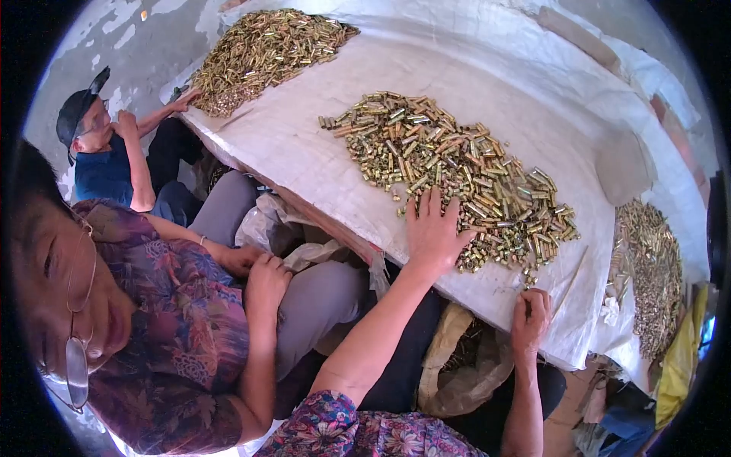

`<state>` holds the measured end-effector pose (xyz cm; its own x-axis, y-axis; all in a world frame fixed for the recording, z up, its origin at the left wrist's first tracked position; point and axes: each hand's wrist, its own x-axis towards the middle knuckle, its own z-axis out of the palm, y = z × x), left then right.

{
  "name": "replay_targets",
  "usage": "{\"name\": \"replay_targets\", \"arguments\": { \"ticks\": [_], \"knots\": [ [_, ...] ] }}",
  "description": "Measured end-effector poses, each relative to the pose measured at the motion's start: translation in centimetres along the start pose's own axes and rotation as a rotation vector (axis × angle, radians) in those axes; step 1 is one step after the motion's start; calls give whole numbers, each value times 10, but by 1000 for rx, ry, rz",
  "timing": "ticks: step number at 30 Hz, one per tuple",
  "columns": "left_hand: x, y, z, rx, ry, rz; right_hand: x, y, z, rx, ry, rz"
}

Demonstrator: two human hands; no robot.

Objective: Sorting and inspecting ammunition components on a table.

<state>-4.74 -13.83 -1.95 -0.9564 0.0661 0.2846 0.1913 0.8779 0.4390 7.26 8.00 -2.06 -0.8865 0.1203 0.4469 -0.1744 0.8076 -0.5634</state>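
Observation:
A broad pile of small brass-coloured tubes (457, 156), which look like cartridge cases, lies on a white sheet covering the table (304, 137). My left hand (434, 232) rests palm down on the near edge of this pile, fingers spread, with loose tubes around the fingertips. At the table's near edge, right of my left hand, my right hand (531, 314) is closed with thumb and fingers together. A few tubes lie just beyond its fingertips; what it holds, if anything, is too small to tell.
Another brass pile (270, 53) lies at the far left, a third (647, 274) at the right. Below the table edge sits an open sack (457, 365). One person (183, 305) sits close on my left; another (114, 152), in a dark cap, reaches toward the far pile. A thin stick (571, 286) lies near my right hand.

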Motion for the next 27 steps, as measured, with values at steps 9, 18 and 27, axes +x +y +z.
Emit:
{"name": "replay_targets", "arguments": {
  "ticks": [9,18,27],
  "knots": [
    [-2,5,-2,-52,60,13,0,1,1,-5,-2,-3],
    [-9,1,19,-163,20,32,1,-1,3,2,20,-17],
    [15,19,8,-6,32,189,3,0,2,16,24,9]
  ]
}}
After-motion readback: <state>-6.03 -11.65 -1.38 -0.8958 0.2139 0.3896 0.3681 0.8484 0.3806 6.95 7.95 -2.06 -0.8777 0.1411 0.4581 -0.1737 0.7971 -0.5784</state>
